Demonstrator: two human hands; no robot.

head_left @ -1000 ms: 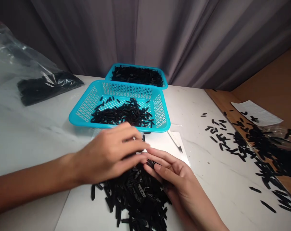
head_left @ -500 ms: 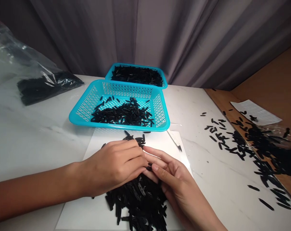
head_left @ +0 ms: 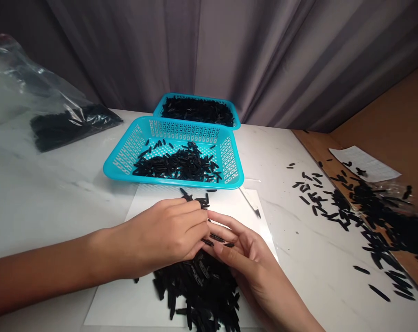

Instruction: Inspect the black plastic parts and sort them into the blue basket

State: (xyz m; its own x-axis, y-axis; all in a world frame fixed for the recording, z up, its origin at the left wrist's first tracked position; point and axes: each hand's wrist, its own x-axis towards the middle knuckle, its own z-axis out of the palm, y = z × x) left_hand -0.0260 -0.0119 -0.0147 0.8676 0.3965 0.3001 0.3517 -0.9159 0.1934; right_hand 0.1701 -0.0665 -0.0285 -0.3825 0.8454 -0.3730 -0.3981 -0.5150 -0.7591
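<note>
My right hand is turned palm up with several thin black pieces lying across its fingers, the thumb bent over them. Against those fingers rests my left hand, its back to me. Its fingers are bent together, and their tips are partly hidden where the hands meet; a black piece shows at their edge. Below both hands a heap of black strips covers part of a white sheet. More small black pieces lie just beyond my left knuckles.
A blue basket with loose black pieces stands beyond the sheet, a fuller blue basket behind it. A clear bag lies left. A slim white tool with a dark tip sits right; farther right are scattered black strips and paper.
My right hand's thumb has shifted, and more black pieces now show spread across its fingers. My left hand has moved back slightly from them. The view has shifted a little.
</note>
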